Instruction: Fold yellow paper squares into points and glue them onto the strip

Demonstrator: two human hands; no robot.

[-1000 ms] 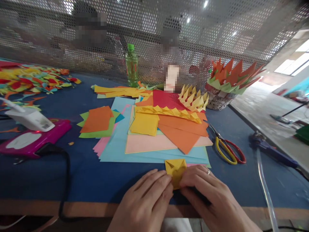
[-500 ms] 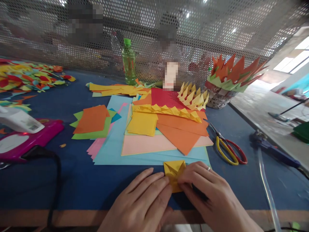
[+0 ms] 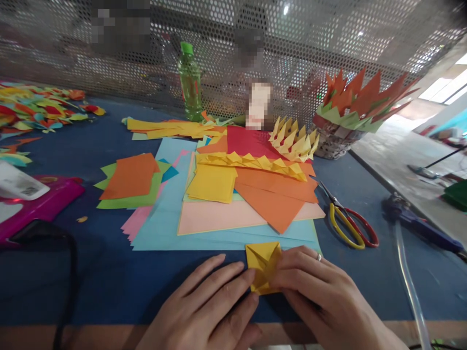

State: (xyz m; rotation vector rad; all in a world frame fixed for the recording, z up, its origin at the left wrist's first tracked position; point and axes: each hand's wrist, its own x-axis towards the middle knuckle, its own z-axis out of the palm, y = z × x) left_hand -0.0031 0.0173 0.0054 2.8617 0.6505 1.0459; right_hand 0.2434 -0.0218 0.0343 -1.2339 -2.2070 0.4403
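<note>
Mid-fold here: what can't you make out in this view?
Head view only.
Yellow folded paper: lower part hidden under the left hand and right hand.
Pink device: cut off by the left edge.
Clear tube: runs off the bottom edge.
Bottle label: too small to read.
Behind the mesh screen: blurred.

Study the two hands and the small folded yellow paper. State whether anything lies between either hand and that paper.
Nothing visible does. The left hand and the right hand both touch the folded yellow paper with their fingertips, and it lies on the blue table. The scissors lie apart, to the right.
</note>
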